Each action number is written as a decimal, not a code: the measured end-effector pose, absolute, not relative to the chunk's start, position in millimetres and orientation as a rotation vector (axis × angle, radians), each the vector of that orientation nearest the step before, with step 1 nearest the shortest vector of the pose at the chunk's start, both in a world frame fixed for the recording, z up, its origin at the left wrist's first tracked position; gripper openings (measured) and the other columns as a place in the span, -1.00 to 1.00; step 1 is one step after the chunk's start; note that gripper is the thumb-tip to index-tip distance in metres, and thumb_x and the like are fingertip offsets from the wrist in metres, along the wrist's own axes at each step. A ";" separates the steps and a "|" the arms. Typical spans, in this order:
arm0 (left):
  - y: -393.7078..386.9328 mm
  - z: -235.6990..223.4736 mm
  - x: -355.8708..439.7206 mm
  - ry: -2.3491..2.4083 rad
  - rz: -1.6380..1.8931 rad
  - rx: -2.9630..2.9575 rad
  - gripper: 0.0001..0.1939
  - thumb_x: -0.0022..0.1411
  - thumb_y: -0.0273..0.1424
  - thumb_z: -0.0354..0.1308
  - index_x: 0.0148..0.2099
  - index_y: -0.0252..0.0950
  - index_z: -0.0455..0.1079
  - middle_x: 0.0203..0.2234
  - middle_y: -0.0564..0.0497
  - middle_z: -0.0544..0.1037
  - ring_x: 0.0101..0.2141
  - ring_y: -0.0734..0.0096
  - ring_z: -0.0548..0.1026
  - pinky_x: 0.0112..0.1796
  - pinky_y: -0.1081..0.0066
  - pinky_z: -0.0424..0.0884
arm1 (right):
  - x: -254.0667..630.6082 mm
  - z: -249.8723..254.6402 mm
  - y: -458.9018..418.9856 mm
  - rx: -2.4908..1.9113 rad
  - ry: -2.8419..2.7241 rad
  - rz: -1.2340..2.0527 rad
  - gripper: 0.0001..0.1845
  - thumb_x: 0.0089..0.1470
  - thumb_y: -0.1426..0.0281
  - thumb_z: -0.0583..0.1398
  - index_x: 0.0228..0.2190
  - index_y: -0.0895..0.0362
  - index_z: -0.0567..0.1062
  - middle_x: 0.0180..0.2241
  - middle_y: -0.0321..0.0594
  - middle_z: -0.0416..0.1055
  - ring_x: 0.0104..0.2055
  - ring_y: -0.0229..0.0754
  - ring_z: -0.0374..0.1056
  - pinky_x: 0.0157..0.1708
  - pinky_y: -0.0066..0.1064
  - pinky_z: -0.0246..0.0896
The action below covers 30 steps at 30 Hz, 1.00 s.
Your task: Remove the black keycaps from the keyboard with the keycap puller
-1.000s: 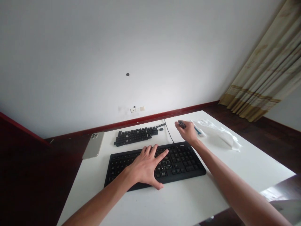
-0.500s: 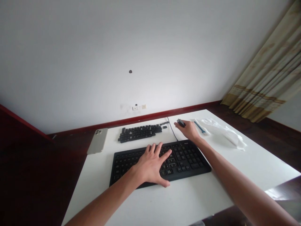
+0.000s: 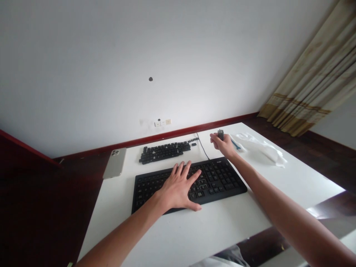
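My left hand (image 3: pixel 178 191) lies spread over a black keyboard (image 3: pixel 222 180), palm down, with its thumb reaching past the front edge. The keyboard rests flat on a white table (image 3: pixel 194 237), and part of its middle is hidden under the hand. Beyond the keyboard's right back corner, my right hand (image 3: pixel 224 142) is closed around a small dark object (image 3: pixel 220 134). Its grey top pokes up out of the fist, and its kind is not clear. Several loose black keycaps (image 3: pixel 164 151) lie grouped in rows behind the keyboard.
A phone (image 3: pixel 115 163) lies face down at the table's left edge. To the right are a blue tool (image 3: pixel 236 144), partly hidden by my right hand, and a crumpled white plastic bag (image 3: pixel 263 148). A thin cable (image 3: pixel 203 148) runs back from the keyboard. A wall stands behind.
My right hand has risen slightly and turned, so the dark object now points upward instead of forward and left. The left hand stays on the keyboard. The view has shifted slightly.
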<state>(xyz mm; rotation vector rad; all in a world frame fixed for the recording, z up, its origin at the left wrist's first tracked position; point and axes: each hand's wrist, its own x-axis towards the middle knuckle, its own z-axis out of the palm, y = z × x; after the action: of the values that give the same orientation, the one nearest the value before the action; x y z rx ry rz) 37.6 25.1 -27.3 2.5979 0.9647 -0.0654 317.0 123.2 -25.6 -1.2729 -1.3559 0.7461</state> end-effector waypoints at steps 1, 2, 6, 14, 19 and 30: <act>25.2 -26.5 37.4 0.966 -0.063 2.595 0.34 -0.05 0.30 0.34 0.59 -0.04 -0.20 0.54 -0.14 -0.43 0.47 -0.45 -0.35 0.38 -0.31 -0.22 | 314.2 -22.2 121.3 -1.191 -1.290 0.867 -0.52 0.13 0.05 0.26 -0.61 0.08 0.32 -0.69 -0.41 0.09 -0.65 -0.33 -0.06 -0.64 -0.42 -0.17; 25.4 -25.7 37.3 0.970 -0.064 2.592 0.34 -0.05 0.29 0.35 0.59 -0.04 -0.20 0.54 -0.15 -0.44 0.47 -0.43 -0.36 0.38 -0.31 -0.23 | 311.3 -18.6 119.3 -1.110 -1.227 0.979 -0.52 0.12 0.09 0.27 -0.63 0.06 0.25 -0.70 -0.44 0.02 -0.66 -0.36 -0.15 -0.65 -0.42 -0.25; 25.2 -24.0 38.9 0.970 -0.060 2.600 0.34 -0.05 0.34 0.32 0.58 -0.13 -0.13 0.54 -0.22 -0.38 0.49 -0.34 -0.34 0.40 -0.27 -0.26 | 301.4 -6.8 111.0 -0.903 -1.046 1.295 -0.59 0.13 0.25 0.22 -0.64 0.05 0.19 -0.72 -0.51 -0.17 -0.68 -0.37 -0.32 -0.67 -0.43 -0.40; 12.1 -40.7 52.5 0.961 0.179 2.698 0.06 0.24 0.29 0.08 0.55 -0.20 -0.02 0.54 -0.15 -0.14 0.50 -0.23 -0.22 0.42 -0.23 -0.31 | 283.6 -18.0 101.2 -0.734 -0.991 1.609 -0.66 0.13 0.29 0.13 -0.61 0.08 0.18 -0.72 -0.51 -0.21 -0.68 -0.37 -0.35 -0.71 -0.49 -0.33; 8.6 -40.8 55.5 0.976 0.164 2.699 0.01 0.21 0.19 0.18 0.55 -0.08 -0.01 0.54 -0.06 -0.10 0.49 -0.28 -0.22 0.40 -0.29 -0.30 | 281.9 -31.3 102.0 -0.690 -1.072 1.757 -0.68 0.15 0.28 0.11 -0.60 0.09 0.24 -0.73 -0.51 -0.19 -0.69 -0.38 -0.34 -0.70 -0.52 -0.28; 9.1 -39.5 56.5 0.984 0.157 2.694 0.02 0.19 0.18 0.21 0.55 -0.08 0.01 0.54 -0.06 -0.10 0.48 -0.29 -0.20 0.40 -0.30 -0.28 | 287.9 -27.3 103.1 -0.621 -1.162 1.991 -0.67 0.17 0.24 0.09 -0.58 0.11 0.35 -0.75 -0.51 -0.19 -0.69 -0.36 -0.31 -0.68 -0.53 -0.21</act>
<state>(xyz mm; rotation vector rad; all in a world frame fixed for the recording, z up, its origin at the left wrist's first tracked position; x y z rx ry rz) 56.5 9.1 -39.5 2.6937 0.9841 0.1571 287.9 103.1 -27.3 -0.6206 -1.1616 1.9912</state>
